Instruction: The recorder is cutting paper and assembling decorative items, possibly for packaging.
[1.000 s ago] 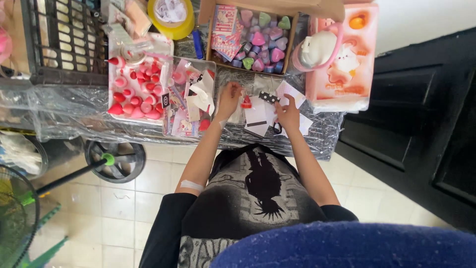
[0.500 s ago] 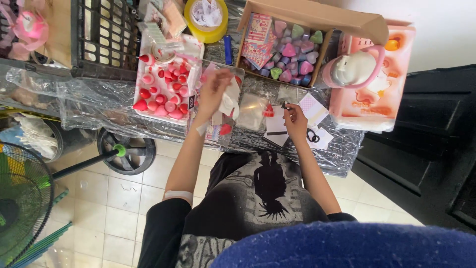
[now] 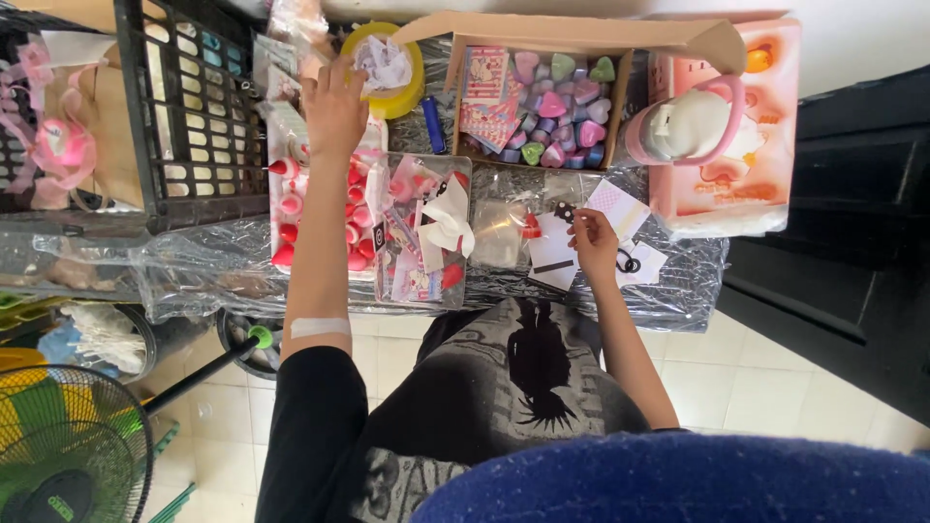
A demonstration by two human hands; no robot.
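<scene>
Nearest the camera, at 6 o'clock, a blue rounded shape [image 3: 678,484] fills the lower edge, with the person's dark printed clothing above it over a pale tiled floor [image 3: 775,387]. A green fan [image 3: 58,446] sits at 8 o'clock.

Further out, the right hand [image 3: 593,242] rests at about 1 o'clock from the frame's centre, on the plastic-covered table [image 3: 194,281]. Its fingers are drawn close together, pinching the edge of a white card [image 3: 554,254] with a dark stripe; whether they also grip something smaller I cannot tell. A pink patterned card [image 3: 616,205] lies just beyond the knuckles, and a card with black loops [image 3: 639,263] lies just beside the hand at its 3 o'clock.

Left of that card, near centre, a clear tray [image 3: 426,237] holds a white bow and small packets. At 10 o'clock a tray of red and pink small pieces [image 3: 291,218] lies under the outstretched left forearm, which wears a white plaster near the elbow.

Farthest out, the left hand [image 3: 334,107] reaches to 11 o'clock, fingers loosely spread and held low over the far table edge, holding nothing that I can see, just beside a yellow tape roll [image 3: 387,68] stuffed with crumpled paper. A black crate [image 3: 194,116] stands at its 9 o'clock. At 12 o'clock a cardboard box [image 3: 572,39] holds pastel heart shapes, and a pink case [image 3: 746,145] stands at 2 o'clock.
</scene>
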